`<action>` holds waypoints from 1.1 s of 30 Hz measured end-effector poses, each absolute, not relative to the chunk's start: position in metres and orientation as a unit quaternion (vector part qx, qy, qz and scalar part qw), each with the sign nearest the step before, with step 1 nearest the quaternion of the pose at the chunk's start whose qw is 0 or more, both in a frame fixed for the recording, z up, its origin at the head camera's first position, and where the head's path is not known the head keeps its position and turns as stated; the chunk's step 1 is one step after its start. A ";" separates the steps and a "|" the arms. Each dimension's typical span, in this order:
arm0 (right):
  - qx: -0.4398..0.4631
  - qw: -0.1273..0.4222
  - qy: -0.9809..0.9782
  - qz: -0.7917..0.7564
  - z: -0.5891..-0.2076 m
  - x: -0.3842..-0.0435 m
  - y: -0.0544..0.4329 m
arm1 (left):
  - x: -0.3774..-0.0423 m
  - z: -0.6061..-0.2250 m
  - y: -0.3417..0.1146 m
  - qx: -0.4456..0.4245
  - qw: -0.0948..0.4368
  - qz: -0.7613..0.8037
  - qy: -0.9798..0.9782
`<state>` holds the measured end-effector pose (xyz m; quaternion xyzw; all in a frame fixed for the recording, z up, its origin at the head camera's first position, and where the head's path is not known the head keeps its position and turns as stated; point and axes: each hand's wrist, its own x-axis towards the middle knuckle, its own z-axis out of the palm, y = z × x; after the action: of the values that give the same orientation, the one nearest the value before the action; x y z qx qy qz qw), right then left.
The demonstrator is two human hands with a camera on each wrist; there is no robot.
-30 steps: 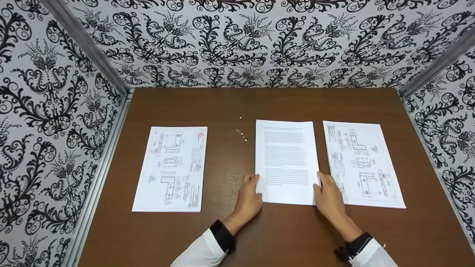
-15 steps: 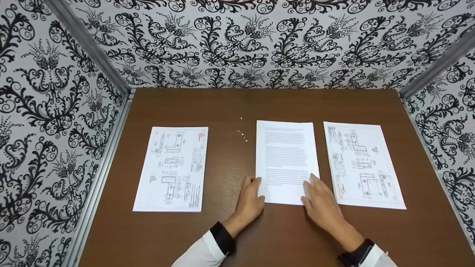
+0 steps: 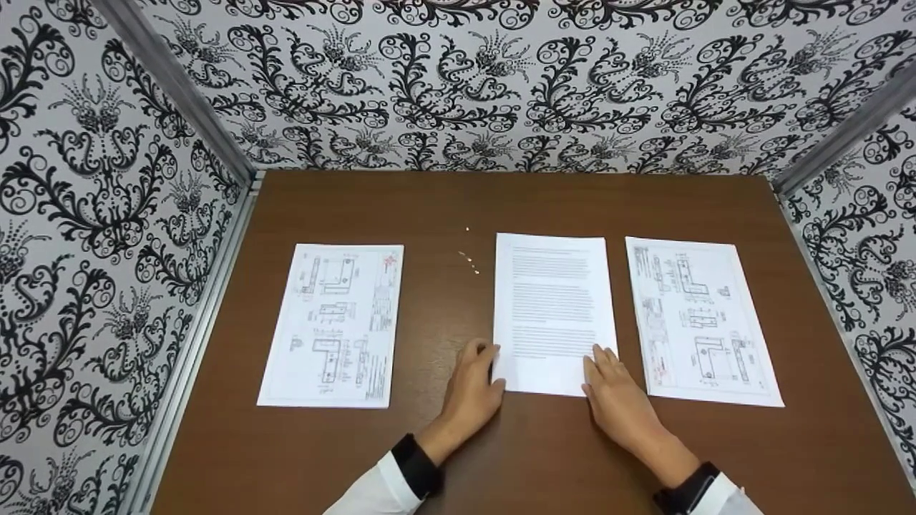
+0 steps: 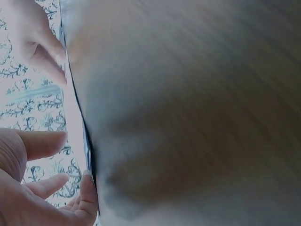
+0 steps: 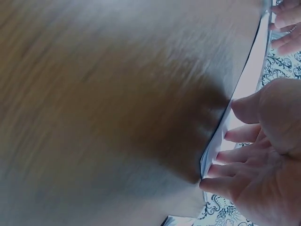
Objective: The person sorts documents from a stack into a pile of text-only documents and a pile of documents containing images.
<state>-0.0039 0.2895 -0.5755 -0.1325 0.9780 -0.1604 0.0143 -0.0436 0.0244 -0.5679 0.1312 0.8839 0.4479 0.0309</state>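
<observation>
A sheaf of white sheets printed with text (image 3: pixel 552 300) lies between both hands in the head view. At its left edge, near the front corner, is my left hand (image 3: pixel 472 390); the thumb stands apart from the bent forefinger. In the left wrist view a fingertip of the left hand (image 4: pixel 44 188) meets the paper's edge. My right hand (image 3: pixel 619 400) rests over the front right corner, its fingers close together. The right wrist view has the right hand's fingers (image 5: pixel 230 157) extended, tips at the sheets' edge.
Two stacks of technical drawings flank the text sheets: a left stack (image 3: pixel 329 325) and a right stack (image 3: pixel 705 322). All lie on a brown table (image 3: pixel 444 200) enclosed by patterned walls (image 3: pixel 458 79). Small pale flecks (image 3: pixel 469 262) dot the tabletop behind the left hand.
My right hand has left the sheaf's right edge and moved left onto its front right corner. My left hand has stayed by the left edge, shifting slightly. The papers lie about where they were.
</observation>
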 end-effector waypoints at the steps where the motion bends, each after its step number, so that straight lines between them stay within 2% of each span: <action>1: -0.133 0.015 0.978 -0.160 -0.576 -0.003 0.289 | -0.044 -0.567 0.021 0.128 0.026 0.449 0.884; 5: -0.136 0.008 0.979 -0.151 -0.579 -0.001 0.289 | -0.051 -0.567 0.001 0.113 -0.016 0.463 0.879; 8: -0.141 0.001 0.979 -0.146 -0.580 -0.001 0.289 | -0.060 -0.570 -0.023 0.100 -0.070 0.445 0.887; 11: -0.145 -0.005 0.979 -0.142 -0.580 0.000 0.289 | -0.069 -0.575 -0.061 0.073 -0.140 0.377 0.913; 14: -0.148 -0.010 0.979 -0.139 -0.580 -0.001 0.288 | -0.076 -0.579 -0.104 0.028 -0.173 0.305 0.936; 15: -0.148 -0.011 0.979 -0.138 -0.581 -0.001 0.288 | -0.078 -0.580 -0.118 0.009 -0.172 0.287 0.942; 24: -0.151 -0.014 0.979 -0.133 -0.580 -0.001 0.287 | -0.081 -0.581 -0.199 -0.145 -0.036 0.212 0.966; 33: -0.163 -0.021 0.979 -0.121 -0.580 0.000 0.289 | -0.081 -0.574 -0.212 -0.182 0.013 0.227 0.957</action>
<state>0.0004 0.2886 -0.5800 -0.1634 0.9789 -0.1206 -0.0215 -0.0809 -0.2117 -0.5742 -0.1822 0.9567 0.2267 0.0129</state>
